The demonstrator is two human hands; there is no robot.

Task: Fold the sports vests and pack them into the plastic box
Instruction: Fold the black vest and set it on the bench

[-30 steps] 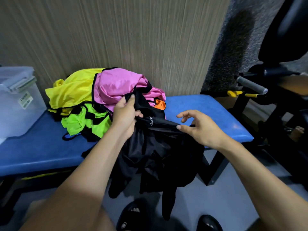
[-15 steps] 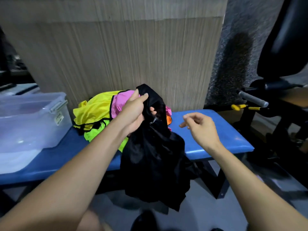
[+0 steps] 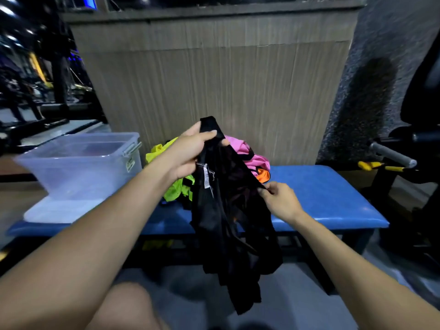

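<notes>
plastic box (image 3: 78, 163) left of frame, on bench (image 3: 321, 186). left hand (image 3: 190, 151) grips strap of black vest (image 3: 228, 222) at centre, hanging limp. right hand (image 3: 278, 198) pinches its edge. thin, soft, light fabric; probably best held by shoulder straps.

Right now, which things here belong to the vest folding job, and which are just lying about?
Job: black vest, gripped by left hand and right hand; pile of coloured vests; plastic box.
Lying about: blue bench; gym machine handle.

Gym, blue padded bench (image 3: 321, 194), black exercise machine (image 3: 419, 144), weight racks (image 3: 35, 110) behind
</notes>
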